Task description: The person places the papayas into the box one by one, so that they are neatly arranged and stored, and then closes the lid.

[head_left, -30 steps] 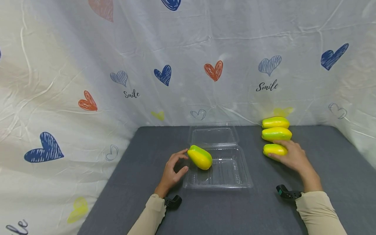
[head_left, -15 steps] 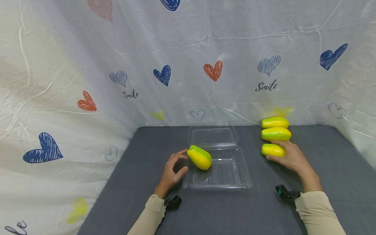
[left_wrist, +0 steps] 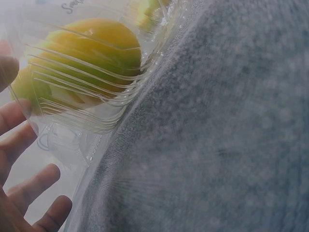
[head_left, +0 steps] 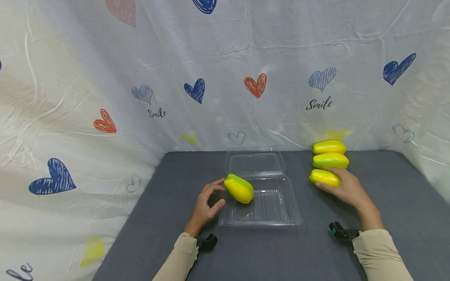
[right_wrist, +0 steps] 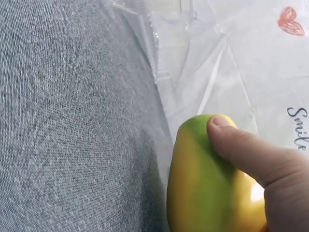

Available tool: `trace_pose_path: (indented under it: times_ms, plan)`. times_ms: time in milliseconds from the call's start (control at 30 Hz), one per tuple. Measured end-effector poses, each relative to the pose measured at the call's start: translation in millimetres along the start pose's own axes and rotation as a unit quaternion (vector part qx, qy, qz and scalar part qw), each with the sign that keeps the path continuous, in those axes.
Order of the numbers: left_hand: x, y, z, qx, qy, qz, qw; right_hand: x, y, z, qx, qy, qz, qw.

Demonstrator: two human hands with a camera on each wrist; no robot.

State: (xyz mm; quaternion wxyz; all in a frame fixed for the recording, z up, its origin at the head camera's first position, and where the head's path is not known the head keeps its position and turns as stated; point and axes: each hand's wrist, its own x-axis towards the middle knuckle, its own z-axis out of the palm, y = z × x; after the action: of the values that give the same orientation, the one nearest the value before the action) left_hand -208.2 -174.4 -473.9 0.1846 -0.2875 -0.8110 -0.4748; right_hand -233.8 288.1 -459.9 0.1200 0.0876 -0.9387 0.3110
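A yellow-green papaya, the nearest of the row on the right, is held in my right hand. In the right wrist view my thumb presses along that papaya's side; the other fingers are hidden. Another papaya lies slanted inside the left part of a clear plastic clamshell box, whose lid is folded back. Beside the box's left edge is my left hand, its fingers spread and loosely bent, fingertips right at the rim. Through the ribbed clear wall the left wrist view shows this papaya.
Two more papayas, one in the middle and one at the back, lie beyond my right hand. The table has a dark grey cloth. A white curtain printed with hearts hangs behind it and along the left.
My right hand and the papaya in it have shifted slightly left and away from me, closer to the middle papaya. My left hand and the box have stayed put.
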Motion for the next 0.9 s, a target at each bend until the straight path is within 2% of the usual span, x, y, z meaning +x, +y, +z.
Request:
trace_pose_path:
  times_ms: [133,500,700,900]
  plan:
    - [-0.3,0.3,0.0,0.0,-0.002,-0.008,1.0,0,-4,1,0.003,0.003,0.0,1.0]
    - [-0.4,1.0,-0.7,0.0,-0.004,-0.012,0.9999,2,-14,5,0.011,-0.024,-0.005,1.0]
    - [-0.7,0.3,-0.3,-0.002,-0.003,-0.011,0.9999,3,-18,8,0.02,-0.009,-0.012,1.0]
    - [-0.5,-0.4,0.5,-0.002,0.002,-0.001,1.0,3,-27,8,0.028,0.004,-0.001,1.0]
